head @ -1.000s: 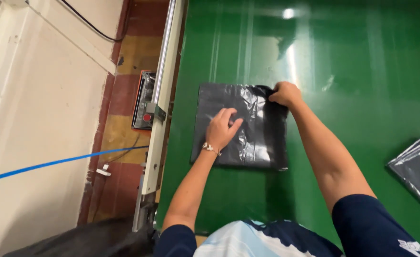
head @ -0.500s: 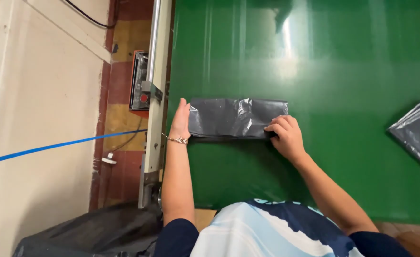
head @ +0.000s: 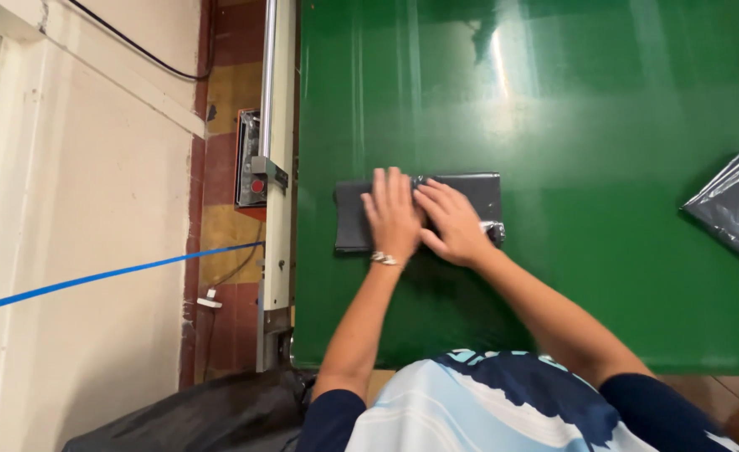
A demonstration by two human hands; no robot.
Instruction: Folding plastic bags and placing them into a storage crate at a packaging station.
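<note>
- One folded grey plastic bag (head: 470,191), lying flat on the green table (head: 604,109) as a narrow strip, long side running left to right, near the table's left edge.
- Two hands on that bag, side by side and touching at the fingers, both palm down.
- Left hand (head: 393,213): flat, fingers stretched out and held close together, pressing on the left half of the bag; one bracelet (head: 384,259) at the wrist.
- Right hand (head: 453,224): also flat and pressing, fingers slightly fanned, pointing up and to the left toward the left hand; covers the middle of the bag, with the right end of the bag showing beyond it.
- Nothing pinched or lifted by either hand; bag trapped between palms and table.
- One small stack of grey bags (head: 736,205) at the right edge of the view, on the same table, well apart from the hands; separate sheets fanned at the corner, exact count impossible to tell.
- One metal rail (head: 277,125) along the table's left side, running top to bottom.
- One small box with one red button (head: 251,172) just beside the rail, over a tiled floor (head: 223,92) of red and yellow squares.
- One blue cord (head: 110,276) stretched at a slant from the left edge to the rail.
- One black cable (head: 135,52) along the pale wall (head: 76,192) at upper left.
- One dark plastic sack (head: 202,418) at the bottom, left of the person's shirt.
</note>
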